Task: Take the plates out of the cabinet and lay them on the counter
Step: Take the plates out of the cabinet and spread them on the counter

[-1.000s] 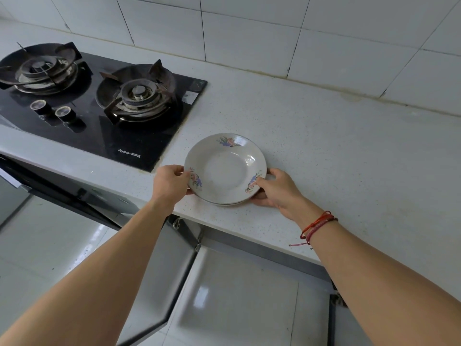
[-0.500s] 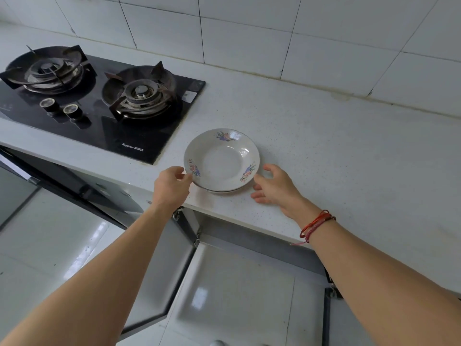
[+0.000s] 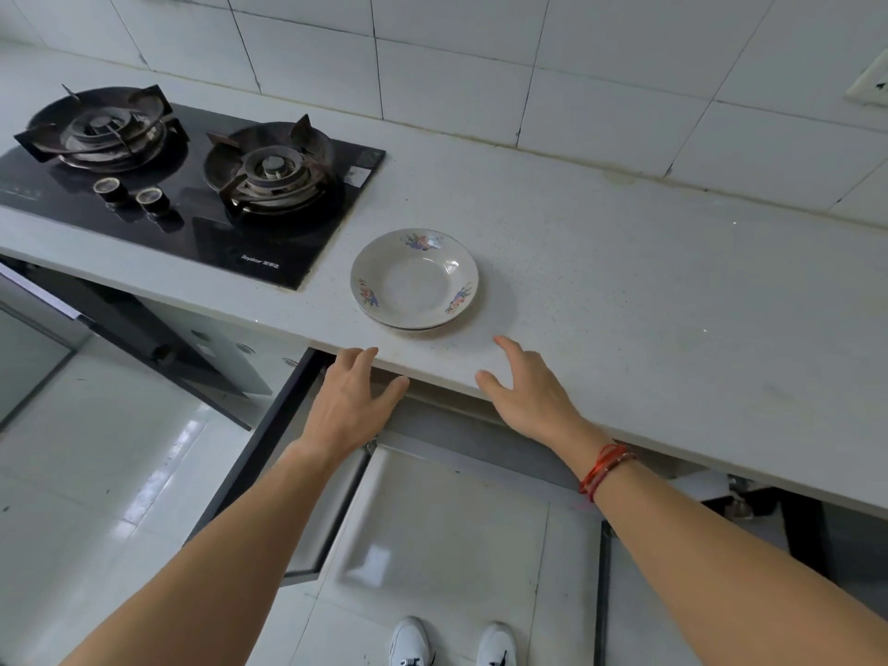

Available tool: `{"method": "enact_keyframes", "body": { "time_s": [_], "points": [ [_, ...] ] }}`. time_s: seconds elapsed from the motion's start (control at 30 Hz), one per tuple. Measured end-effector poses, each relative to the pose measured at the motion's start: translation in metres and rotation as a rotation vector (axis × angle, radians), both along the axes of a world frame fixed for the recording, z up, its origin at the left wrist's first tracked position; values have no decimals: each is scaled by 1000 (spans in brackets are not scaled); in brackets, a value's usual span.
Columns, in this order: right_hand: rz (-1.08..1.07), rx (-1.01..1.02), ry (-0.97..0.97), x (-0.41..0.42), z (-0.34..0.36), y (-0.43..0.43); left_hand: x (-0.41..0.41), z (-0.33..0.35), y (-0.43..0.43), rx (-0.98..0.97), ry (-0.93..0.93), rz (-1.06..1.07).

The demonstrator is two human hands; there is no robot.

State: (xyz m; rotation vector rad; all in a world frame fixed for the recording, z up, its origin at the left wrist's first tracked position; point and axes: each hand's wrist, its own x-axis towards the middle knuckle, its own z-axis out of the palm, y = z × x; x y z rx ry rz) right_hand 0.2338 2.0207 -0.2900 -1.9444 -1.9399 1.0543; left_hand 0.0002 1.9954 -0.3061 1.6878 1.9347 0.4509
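Note:
White plates with flower prints [image 3: 414,280] lie stacked on the speckled counter [image 3: 624,290], just right of the stove; a second rim shows under the top one. My left hand [image 3: 353,401] hovers at the counter's front edge, fingers spread, holding nothing. My right hand [image 3: 526,389] is over the counter's front edge, a little below and right of the plates, also spread and empty, with a red string band on the wrist. Both hands are apart from the plates. The cabinet's inside is hidden under the counter.
A black two-burner gas stove [image 3: 192,185] fills the counter's left. Below the counter, cabinet doors stand swung out: one on the left [image 3: 269,454], one on the right [image 3: 600,593]. A tiled wall runs behind. White shoes [image 3: 451,644] stand on the glossy floor.
Both hands let go of the plates and drew back toward the counter's front edge. The plates stay on the counter. The view has pulled back and tilted down.

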Motion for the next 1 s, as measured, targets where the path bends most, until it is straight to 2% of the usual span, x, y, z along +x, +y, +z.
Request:
{"method": "enact_keyframes", "body": {
  "time_s": [0.27, 0.53, 0.7, 1.0],
  "points": [
    [36, 52, -199, 33, -2, -61, 14, -3, -47, 34, 202, -159],
    [66, 60, -269, 55, -25, -92, 34, -23, -61, 29, 216, -222],
    [82, 69, -331, 64, -70, -96, 45, -69, -59, 18, 229, -248],
    [62, 116, -395, 86, -208, -73, 60, -210, -23, 20, 252, -294]
  ]
}}
